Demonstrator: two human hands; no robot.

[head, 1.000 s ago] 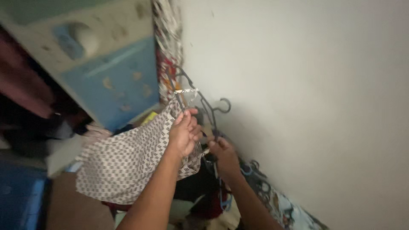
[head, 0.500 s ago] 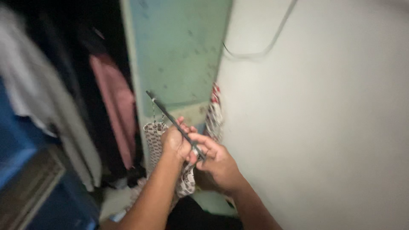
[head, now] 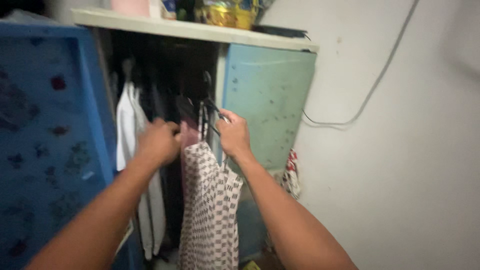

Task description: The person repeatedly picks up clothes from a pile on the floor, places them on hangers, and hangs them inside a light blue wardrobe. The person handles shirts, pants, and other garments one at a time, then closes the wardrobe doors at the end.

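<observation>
A white garment with a small dark check pattern (head: 210, 205) hangs from a black hanger (head: 210, 107) inside the open wardrobe. My right hand (head: 233, 135) is shut on the hanger's right shoulder, just in front of the light blue door panel (head: 267, 100). My left hand (head: 159, 142) is closed among the hanging clothes to the left of the hanger, beside a white garment (head: 131, 130) and a pink one (head: 189, 137). What the left fingers grip is hidden.
The wardrobe's blue left door (head: 50, 140) stands open at the left. A pale shelf top (head: 190, 29) carries several items, among them a yellow container (head: 227, 12). A red patterned cloth (head: 291, 172) hangs by the white wall (head: 400, 150), where a cable (head: 372, 87) runs.
The view swung up from the clothes pile by the wall to the wardrobe. The checked garment, held low on its hanger before, now hangs inside the wardrobe, and my hands have risen and moved apart.
</observation>
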